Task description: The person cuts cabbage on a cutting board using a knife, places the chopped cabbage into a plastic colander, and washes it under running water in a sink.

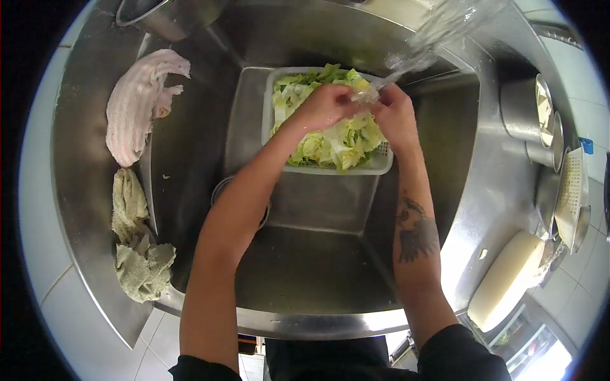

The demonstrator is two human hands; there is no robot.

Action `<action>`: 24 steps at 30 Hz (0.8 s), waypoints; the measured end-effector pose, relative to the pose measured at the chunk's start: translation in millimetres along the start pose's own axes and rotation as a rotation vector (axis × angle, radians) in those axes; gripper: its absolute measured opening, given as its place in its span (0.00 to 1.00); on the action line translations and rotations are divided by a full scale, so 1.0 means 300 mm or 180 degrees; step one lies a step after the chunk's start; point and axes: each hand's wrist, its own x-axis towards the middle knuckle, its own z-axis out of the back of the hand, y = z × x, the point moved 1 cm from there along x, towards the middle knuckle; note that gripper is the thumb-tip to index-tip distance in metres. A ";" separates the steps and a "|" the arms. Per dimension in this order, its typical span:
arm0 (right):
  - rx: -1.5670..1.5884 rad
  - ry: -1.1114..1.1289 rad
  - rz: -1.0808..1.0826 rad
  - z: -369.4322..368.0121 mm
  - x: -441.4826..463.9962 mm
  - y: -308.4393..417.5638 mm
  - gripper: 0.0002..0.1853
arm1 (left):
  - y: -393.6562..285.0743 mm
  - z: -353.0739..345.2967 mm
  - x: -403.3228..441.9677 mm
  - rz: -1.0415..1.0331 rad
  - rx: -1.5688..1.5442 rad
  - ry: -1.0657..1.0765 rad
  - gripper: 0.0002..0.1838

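Observation:
A white plastic basket [269, 120] full of chopped lettuce [340, 143] stands in the steel sink. Over its back right part, my left hand [325, 108] and my right hand [395, 115] are close together, fingers closed on the gathered end of a clear plastic bag [429, 41]. From my hands the bag stretches up and to the right, past the sink's back corner. My fingertips are partly hidden by the crumpled plastic and by the hands themselves.
On the left ledge lie a pink striped cloth [130, 105] and a grey-green rag [143, 270]. A steel pot [168, 16] is at the back left. The right ledge holds steel containers [521, 108], a white perforated basket [570, 193] and a thick off-white block [506, 279].

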 end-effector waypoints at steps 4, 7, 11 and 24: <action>0.0789 0.0426 -0.0337 0.043 -0.042 0.025 0.23 | -0.073 0.066 -0.042 0.0157 0.1631 0.0531 0.22; 0.0698 0.0432 -0.0405 0.026 -0.029 -0.106 0.29 | 0.025 0.141 -0.108 -0.0447 0.1663 0.0031 0.25; -0.0786 -0.0290 -0.1132 -0.081 0.023 -0.458 0.31 | 0.300 0.209 -0.189 0.0805 0.1925 -0.2356 0.17; 0.0494 -0.1149 -0.1731 -0.162 -0.066 -0.525 0.25 | 0.469 0.208 -0.320 0.0865 0.1287 -0.2551 0.34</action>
